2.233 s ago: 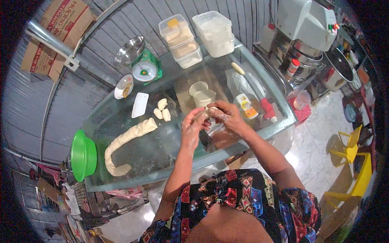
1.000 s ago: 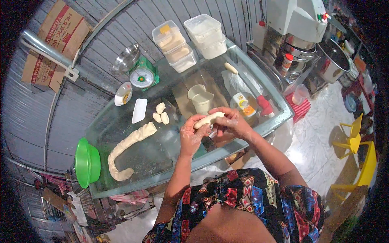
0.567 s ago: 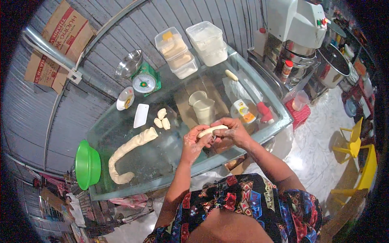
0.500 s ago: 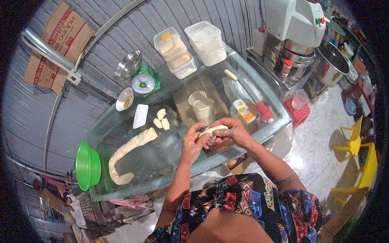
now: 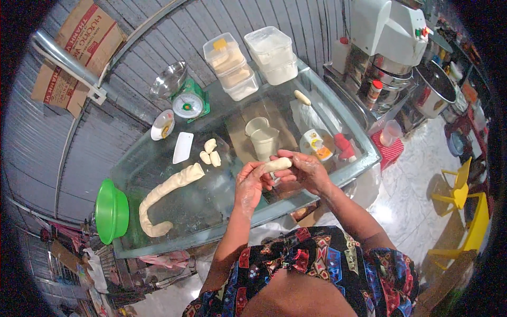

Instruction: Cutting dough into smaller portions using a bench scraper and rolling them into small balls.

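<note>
My left hand (image 5: pixel 248 182) and my right hand (image 5: pixel 306 171) together hold a small, pale, elongated piece of dough (image 5: pixel 275 165) above the glass table (image 5: pixel 158 164). Fingers of both hands close around its two ends. A long curved rope of dough (image 5: pixel 163 195) lies on the glass to the left. Three small cut dough pieces (image 5: pixel 210 156) sit beside a white scraper (image 5: pixel 182 147). Two plastic cups (image 5: pixel 262 138) stand just beyond my hands.
A green bowl (image 5: pixel 112 211) sits at the table's left end. A green scale (image 5: pixel 188 103), a metal bowl (image 5: pixel 168 79), a small dish (image 5: pixel 162 124) and stacked plastic tubs (image 5: pixel 248 61) line the far side. A mixer machine (image 5: pixel 385 37) stands at right, yellow chairs (image 5: pixel 465 195) on the floor.
The dough piece between my hands has been stretched from a small lump into a longer roll. My hands stay above the same spot near the cups.
</note>
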